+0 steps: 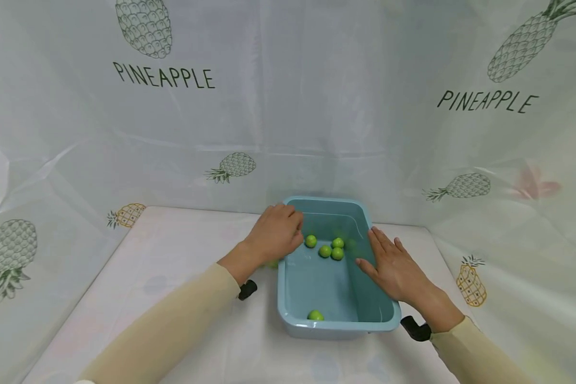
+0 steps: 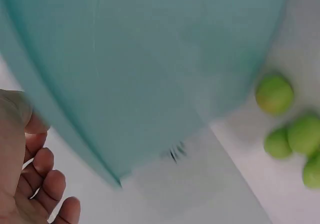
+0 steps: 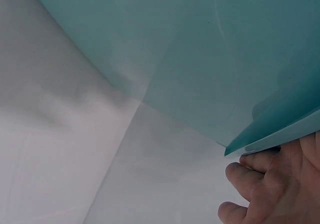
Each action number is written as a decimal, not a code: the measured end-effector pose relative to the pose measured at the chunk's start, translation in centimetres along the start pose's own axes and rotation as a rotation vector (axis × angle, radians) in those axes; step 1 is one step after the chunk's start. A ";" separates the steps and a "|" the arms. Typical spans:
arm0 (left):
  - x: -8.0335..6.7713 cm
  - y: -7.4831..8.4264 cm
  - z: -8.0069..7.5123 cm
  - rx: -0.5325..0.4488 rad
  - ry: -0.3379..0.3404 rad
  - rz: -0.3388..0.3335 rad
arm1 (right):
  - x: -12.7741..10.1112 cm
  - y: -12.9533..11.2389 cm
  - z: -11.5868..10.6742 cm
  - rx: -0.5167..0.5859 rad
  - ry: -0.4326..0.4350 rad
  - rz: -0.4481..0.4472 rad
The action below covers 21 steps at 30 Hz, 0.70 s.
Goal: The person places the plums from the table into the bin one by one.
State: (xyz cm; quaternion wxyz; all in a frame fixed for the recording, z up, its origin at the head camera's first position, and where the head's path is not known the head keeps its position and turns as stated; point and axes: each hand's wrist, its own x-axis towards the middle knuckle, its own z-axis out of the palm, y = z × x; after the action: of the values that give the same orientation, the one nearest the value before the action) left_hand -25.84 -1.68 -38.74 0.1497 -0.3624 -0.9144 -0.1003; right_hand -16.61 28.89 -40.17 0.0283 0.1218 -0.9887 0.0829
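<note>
A blue plastic basin stands between my two hands, with several small round green fruits on its floor. One more green fruit lies by the near wall. My left hand grips the left rim with bent fingers; in the left wrist view its fingers curl just outside the rim. Across from it, my right hand holds the right rim, thumb over the inside and fingers outside. The right wrist view shows those fingers under the rim's edge.
Outside the basin, several more green fruits sit on the table left of it, mostly hidden by my left arm in the head view. A white table is backed by a hanging pineapple-print sheet.
</note>
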 end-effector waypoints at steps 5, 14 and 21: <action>-1.4 -3.3 -0.4 0.023 -0.022 -0.122 | 0.0 0.0 0.0 0.001 0.003 -0.004; -5.4 -7.6 2.1 0.128 -0.170 -0.150 | -0.1 0.0 0.0 -0.005 0.005 -0.009; -8.0 -9.8 4.1 0.247 -0.290 0.006 | 0.0 0.0 0.0 -0.001 0.004 -0.002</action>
State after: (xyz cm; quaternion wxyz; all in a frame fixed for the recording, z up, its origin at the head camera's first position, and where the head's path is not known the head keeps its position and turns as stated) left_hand -27.95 -12.62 -46.04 0.0598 -0.3548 -0.9307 0.0665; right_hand -16.55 28.85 -40.19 0.0306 0.1228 -0.9885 0.0827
